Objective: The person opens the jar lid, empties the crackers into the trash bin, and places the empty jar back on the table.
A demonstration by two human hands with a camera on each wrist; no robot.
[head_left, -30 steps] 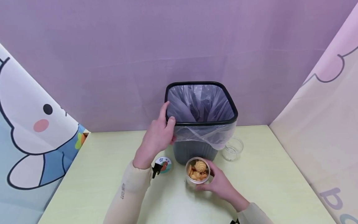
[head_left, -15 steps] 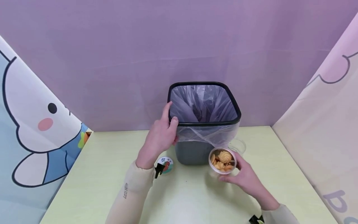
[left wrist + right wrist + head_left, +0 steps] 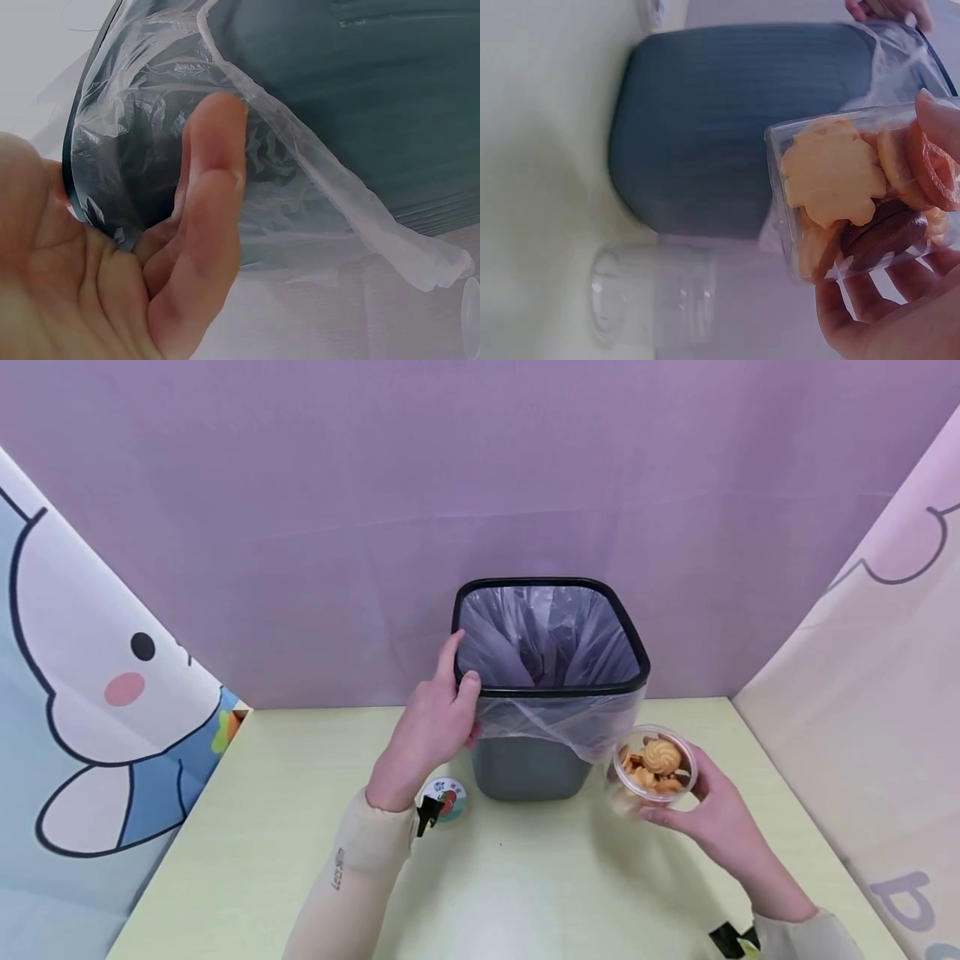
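Observation:
My left hand (image 3: 433,718) holds the left front corner of a grey trash bin (image 3: 525,768) by its black rim. In the left wrist view, curled fingers (image 3: 202,240) lie against the clear bin liner (image 3: 300,150) folded over the outside. My right hand (image 3: 720,814) grips a clear plastic jar of cookies (image 3: 656,764), lifted above the table right of the bin. In the right wrist view the jar (image 3: 870,187) holds pale swirled cookies and a dark brown one. An empty clear jar (image 3: 652,292) stands on the table below it, hidden in the head view.
A round lid (image 3: 447,798) with a printed label lies on the table by my left wrist. The pale table (image 3: 525,877) backs onto a purple cloth wall (image 3: 337,527). Printed cloth panels (image 3: 97,760) close the left and right sides.
My right hand has carried the cookie jar rightward and a little farther back, from the bin's front to its right side. The left hand keeps its hold on the rim.

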